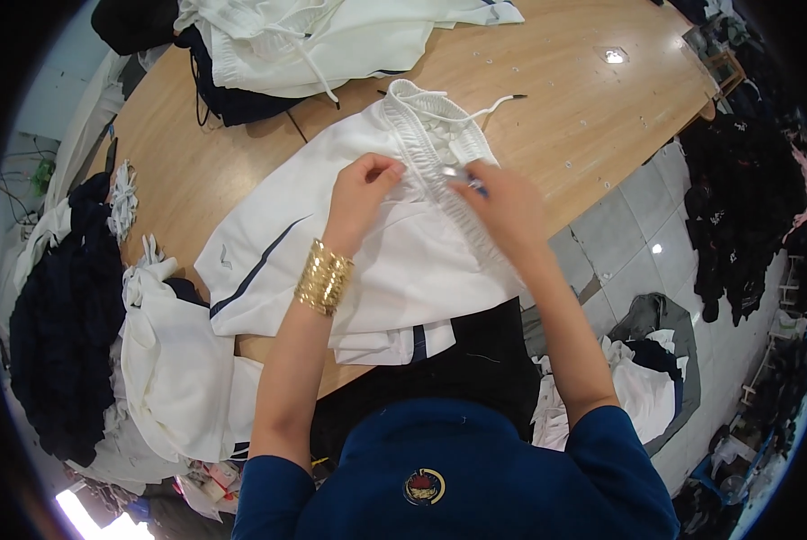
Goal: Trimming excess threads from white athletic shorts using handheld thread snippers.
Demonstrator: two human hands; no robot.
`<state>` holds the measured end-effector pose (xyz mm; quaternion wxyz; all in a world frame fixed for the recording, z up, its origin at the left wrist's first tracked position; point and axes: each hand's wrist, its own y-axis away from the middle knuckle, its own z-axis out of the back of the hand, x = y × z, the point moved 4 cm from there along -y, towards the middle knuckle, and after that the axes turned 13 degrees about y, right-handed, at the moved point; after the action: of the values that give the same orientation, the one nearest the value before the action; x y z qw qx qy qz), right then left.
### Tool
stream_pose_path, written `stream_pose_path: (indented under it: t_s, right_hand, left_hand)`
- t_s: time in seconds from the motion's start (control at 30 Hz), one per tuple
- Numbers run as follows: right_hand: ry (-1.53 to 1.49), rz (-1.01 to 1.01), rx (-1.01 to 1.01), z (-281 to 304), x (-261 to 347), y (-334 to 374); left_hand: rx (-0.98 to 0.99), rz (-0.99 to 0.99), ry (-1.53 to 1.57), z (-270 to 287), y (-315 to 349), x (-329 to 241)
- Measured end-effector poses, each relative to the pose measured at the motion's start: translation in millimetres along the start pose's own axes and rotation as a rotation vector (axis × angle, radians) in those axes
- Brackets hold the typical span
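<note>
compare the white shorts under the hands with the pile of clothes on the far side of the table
The white shorts lie spread beneath the left hand and right hand, while no hand is at the pile of clothes. The shorts are one white garment with a dark side stripe; the pile shows white cloth over navy cloth. Both rest on the wooden table and show white drawstrings with dark tips.
</note>
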<state>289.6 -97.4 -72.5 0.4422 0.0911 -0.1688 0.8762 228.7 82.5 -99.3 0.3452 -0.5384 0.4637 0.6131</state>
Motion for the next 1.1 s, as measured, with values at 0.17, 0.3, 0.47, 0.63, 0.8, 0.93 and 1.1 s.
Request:
stream_pose_path:
  t_s: [0.17, 0.3, 0.47, 0.63, 0.8, 0.93, 1.1]
  right_hand:
    - [-0.078, -0.360, -0.069, 44, -49, -3]
    - [-0.159, -0.345, -0.024, 42, -49, 5]
    - [-0.551, -0.311, 0.183, 12, -53, 30]
    - [-0.629, -0.331, 0.152, -10, -48, 39]
    - [-0.723, -0.464, -0.034, -13, -59, 46]
    - [-0.763, -0.517, -0.110, -4, -61, 51]
    - [-0.715, -0.541, -0.076, -9, -67, 56]
  left_hand:
    - [0.720, -0.013, 0.205, -109, 95, -10]
    - [1.027, -0.375, -0.410, -145, 127, -9]
    - [0.365, -0.533, -0.656, -91, 55, -34]
    - [0.406, -0.504, -0.814, -69, 44, -19]
    - [0.272, -0.448, -0.501, -68, 37, -23]
    - [0.197, -0.440, -0.516, -81, 27, -27]
    - [0.206, -0.390, -0.493, -99, 14, -25]
